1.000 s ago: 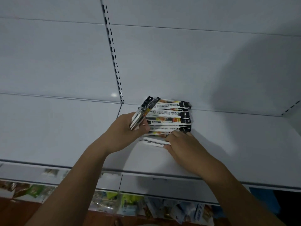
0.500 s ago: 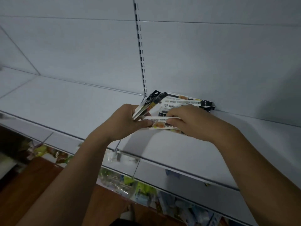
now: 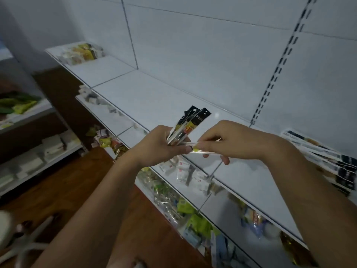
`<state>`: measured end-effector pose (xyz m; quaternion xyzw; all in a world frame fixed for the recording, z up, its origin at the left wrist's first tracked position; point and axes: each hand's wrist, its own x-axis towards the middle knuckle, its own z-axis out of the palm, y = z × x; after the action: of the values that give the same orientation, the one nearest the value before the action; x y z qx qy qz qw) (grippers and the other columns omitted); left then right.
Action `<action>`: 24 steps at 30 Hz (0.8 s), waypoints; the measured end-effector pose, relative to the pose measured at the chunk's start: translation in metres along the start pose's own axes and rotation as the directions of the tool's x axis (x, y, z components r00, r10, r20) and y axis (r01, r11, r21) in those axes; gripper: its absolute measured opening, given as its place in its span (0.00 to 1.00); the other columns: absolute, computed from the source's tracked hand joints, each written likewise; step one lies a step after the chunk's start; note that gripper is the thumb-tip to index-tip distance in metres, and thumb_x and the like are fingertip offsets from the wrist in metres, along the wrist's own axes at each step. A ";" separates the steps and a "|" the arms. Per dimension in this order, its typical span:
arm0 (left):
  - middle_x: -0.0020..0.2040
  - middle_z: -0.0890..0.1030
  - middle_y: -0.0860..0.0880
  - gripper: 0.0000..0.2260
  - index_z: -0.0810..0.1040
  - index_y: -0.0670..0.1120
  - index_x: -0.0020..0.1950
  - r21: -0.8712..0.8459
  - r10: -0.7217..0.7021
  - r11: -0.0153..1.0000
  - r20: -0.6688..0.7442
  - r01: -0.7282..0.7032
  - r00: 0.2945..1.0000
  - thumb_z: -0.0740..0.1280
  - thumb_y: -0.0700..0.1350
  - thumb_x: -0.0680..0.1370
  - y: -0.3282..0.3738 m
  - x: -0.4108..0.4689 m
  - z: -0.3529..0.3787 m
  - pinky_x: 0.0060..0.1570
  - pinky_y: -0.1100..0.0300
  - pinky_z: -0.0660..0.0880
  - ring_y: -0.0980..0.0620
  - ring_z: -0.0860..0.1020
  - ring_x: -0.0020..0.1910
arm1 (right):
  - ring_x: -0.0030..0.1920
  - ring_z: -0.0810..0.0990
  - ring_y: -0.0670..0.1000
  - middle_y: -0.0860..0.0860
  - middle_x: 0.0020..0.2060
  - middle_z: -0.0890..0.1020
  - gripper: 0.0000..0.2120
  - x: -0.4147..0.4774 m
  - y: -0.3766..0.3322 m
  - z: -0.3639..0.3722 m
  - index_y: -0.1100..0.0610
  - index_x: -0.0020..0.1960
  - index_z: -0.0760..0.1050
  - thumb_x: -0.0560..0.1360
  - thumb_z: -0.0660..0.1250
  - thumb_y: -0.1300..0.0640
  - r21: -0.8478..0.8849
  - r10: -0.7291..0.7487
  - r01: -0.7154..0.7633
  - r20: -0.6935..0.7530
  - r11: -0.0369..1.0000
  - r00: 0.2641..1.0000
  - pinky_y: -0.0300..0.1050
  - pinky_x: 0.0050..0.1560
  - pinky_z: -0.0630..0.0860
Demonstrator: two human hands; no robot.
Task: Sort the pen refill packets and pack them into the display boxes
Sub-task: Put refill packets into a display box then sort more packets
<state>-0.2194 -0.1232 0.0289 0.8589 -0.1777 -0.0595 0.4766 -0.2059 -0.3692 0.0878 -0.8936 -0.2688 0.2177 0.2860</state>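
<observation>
- The left hand (image 3: 158, 147) is curled round the lower ends of a bunch of packets (image 3: 188, 124). They stand up out of the fist, tilted to the right and slightly fanned.
- Gripping them low like that leaves the printed tops showing, which looks handy for telling one sort from another.
- The right hand (image 3: 233, 142) pinches a single packet (image 3: 195, 149) between thumb and forefinger, with the other fingers loosely bent beneath. The packet lies crosswise, its near end touching the base of the bunch, so I judge it is being fed in with the rest.
- The packets are long, narrow, flat sleeves of glossy clear film, each with a black header, white print and a splash of yellow. They look thin, slippery and likely to slide against each other.
- Well to the right, a row of packets (image 3: 326, 157) lies flat and overlapped on the shelf (image 3: 173, 97), black ends all one way and within reach.
- The shelf is smooth white sheet metal, and a slotted upright (image 3: 278, 68) runs up the back panel.
- The lower shelf (image 3: 241, 182) holds a blurred jumble of small goods.
- I can pick out no display box.
</observation>
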 end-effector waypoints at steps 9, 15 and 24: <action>0.36 0.81 0.37 0.08 0.86 0.48 0.44 -0.222 -0.191 0.968 -0.355 0.116 0.915 0.78 0.52 0.76 -0.128 -0.078 -0.170 0.34 0.41 0.78 0.35 0.79 0.33 | 0.40 0.87 0.57 0.56 0.41 0.88 0.13 0.191 -0.108 0.043 0.58 0.55 0.84 0.72 0.80 0.62 0.485 -0.047 0.218 -0.341 0.847 0.939 0.45 0.39 0.81; 0.31 0.75 0.44 0.17 0.78 0.39 0.42 -0.306 -0.257 0.944 -0.437 0.127 0.862 0.77 0.52 0.77 -0.180 -0.094 -0.254 0.32 0.51 0.72 0.46 0.74 0.29 | 0.43 0.84 0.55 0.57 0.43 0.86 0.05 0.321 -0.197 0.112 0.62 0.49 0.83 0.79 0.73 0.60 0.791 0.086 0.268 -0.373 0.549 0.924 0.48 0.45 0.79; 0.29 0.76 0.53 0.11 0.79 0.45 0.45 -0.351 -0.324 0.925 -0.527 0.145 0.786 0.71 0.51 0.81 -0.235 -0.079 -0.351 0.31 0.57 0.74 0.50 0.75 0.29 | 0.51 0.87 0.59 0.62 0.51 0.85 0.12 0.453 -0.278 0.153 0.56 0.52 0.82 0.86 0.62 0.52 0.821 0.074 0.266 -0.349 0.505 0.934 0.57 0.55 0.84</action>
<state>-0.1390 0.2990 0.0154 0.7716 0.0949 0.1181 0.6179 -0.0434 0.1569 0.0425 -0.6405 -0.1222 0.1479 0.7436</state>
